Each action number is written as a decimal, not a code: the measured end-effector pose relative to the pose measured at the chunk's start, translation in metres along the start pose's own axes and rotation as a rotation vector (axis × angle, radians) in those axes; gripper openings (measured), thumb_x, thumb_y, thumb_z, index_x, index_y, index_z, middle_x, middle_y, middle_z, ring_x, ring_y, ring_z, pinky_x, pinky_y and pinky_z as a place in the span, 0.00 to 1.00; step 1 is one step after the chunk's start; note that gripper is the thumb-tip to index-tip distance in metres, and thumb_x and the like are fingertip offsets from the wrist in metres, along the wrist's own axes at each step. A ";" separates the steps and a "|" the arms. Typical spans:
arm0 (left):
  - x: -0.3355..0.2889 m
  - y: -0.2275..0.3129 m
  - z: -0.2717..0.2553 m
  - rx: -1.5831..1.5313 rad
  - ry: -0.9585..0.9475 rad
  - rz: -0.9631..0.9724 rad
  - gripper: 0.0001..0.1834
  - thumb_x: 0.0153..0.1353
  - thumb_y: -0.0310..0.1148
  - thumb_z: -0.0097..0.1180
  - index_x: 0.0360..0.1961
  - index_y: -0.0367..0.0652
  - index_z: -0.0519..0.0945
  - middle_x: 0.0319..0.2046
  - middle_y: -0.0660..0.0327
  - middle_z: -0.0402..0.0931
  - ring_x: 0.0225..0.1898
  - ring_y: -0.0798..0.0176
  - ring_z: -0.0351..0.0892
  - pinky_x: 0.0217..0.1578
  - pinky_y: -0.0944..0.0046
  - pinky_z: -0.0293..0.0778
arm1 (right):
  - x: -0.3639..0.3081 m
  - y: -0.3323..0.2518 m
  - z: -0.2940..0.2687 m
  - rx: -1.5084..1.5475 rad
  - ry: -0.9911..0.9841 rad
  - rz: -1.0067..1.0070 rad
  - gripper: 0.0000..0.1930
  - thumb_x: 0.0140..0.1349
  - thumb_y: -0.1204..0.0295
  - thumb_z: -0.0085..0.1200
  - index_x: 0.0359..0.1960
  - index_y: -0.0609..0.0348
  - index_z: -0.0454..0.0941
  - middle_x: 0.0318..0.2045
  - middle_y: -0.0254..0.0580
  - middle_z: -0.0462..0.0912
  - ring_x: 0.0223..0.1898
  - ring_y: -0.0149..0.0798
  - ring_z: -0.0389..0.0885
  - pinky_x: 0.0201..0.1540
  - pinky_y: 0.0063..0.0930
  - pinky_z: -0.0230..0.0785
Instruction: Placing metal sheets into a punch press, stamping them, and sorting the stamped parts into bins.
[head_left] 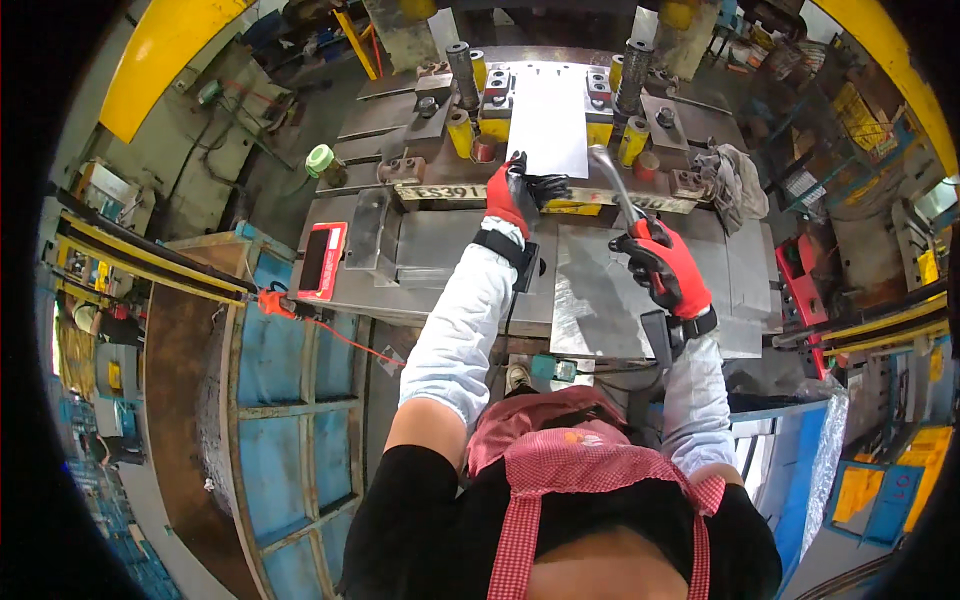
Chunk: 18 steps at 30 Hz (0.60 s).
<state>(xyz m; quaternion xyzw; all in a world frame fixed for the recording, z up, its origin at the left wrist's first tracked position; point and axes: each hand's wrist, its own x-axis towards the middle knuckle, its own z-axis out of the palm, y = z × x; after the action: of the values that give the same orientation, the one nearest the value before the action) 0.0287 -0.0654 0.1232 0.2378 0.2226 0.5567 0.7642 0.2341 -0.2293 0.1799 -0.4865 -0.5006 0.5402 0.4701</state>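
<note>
A bright white flat sheet (548, 120) lies lengthwise on the metal die (447, 191), between its guide posts. My left hand (515, 195), in a red glove with black fingers, is at the sheet's near left corner. Its thumb points up along the left edge, and the stretched fingers lie by the near edge. My right hand (668, 265), gloved the same way, is closed around a long metal tool (622, 185). The tool's rounded, bent end points up and left, just right of the sheet. My right palm hides its lower part.
Yellow-based guide posts (632, 140) flank the sheet. Flat metal plates (610, 300) lie on the near ledge. A grey rag (735, 185) hangs at the right. To the left are a red-framed dark panel (322, 262) and a green-capped container (322, 160).
</note>
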 end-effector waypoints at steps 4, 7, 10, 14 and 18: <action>0.006 -0.002 -0.001 0.031 0.102 -0.010 0.21 0.63 0.42 0.42 0.48 0.34 0.67 0.35 0.45 0.76 0.30 0.47 0.79 0.32 0.53 0.79 | -0.040 0.049 -0.019 0.294 0.193 0.138 0.14 0.57 0.69 0.52 0.44 0.58 0.70 0.26 0.31 0.75 0.18 0.23 0.67 0.18 0.18 0.58; 0.007 -0.006 0.006 0.020 0.124 -0.020 0.22 0.64 0.45 0.41 0.47 0.35 0.68 0.33 0.44 0.76 0.25 0.45 0.79 0.29 0.51 0.80 | -0.081 0.108 -0.046 0.280 0.360 0.214 0.14 0.59 0.69 0.49 0.45 0.56 0.67 0.28 0.35 0.78 0.18 0.27 0.69 0.20 0.21 0.63; 0.008 -0.008 0.016 -0.041 0.121 -0.028 0.21 0.64 0.43 0.41 0.48 0.35 0.68 0.33 0.44 0.76 0.26 0.45 0.79 0.29 0.51 0.80 | -0.110 0.188 -0.084 0.279 0.422 0.199 0.12 0.57 0.71 0.50 0.41 0.57 0.68 0.25 0.35 0.76 0.17 0.30 0.70 0.20 0.23 0.64; 0.011 -0.006 0.001 -0.025 0.116 0.009 0.20 0.63 0.40 0.42 0.49 0.36 0.68 0.36 0.47 0.77 0.30 0.47 0.80 0.32 0.52 0.80 | -0.118 0.172 -0.067 0.206 0.439 0.200 0.15 0.55 0.76 0.50 0.44 0.58 0.64 0.20 0.37 0.72 0.16 0.29 0.69 0.18 0.23 0.61; 0.015 -0.007 0.004 -0.031 0.161 0.004 0.19 0.63 0.39 0.41 0.46 0.35 0.70 0.34 0.47 0.77 0.27 0.49 0.80 0.30 0.54 0.81 | -0.116 0.211 -0.078 0.327 0.425 0.185 0.17 0.54 0.77 0.49 0.45 0.58 0.62 0.21 0.37 0.72 0.17 0.30 0.70 0.19 0.23 0.63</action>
<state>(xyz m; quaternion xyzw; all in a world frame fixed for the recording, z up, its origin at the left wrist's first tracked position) 0.0405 -0.0535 0.1214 0.1807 0.2744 0.5788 0.7463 0.3174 -0.3499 -0.0264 -0.5503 -0.2504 0.5402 0.5853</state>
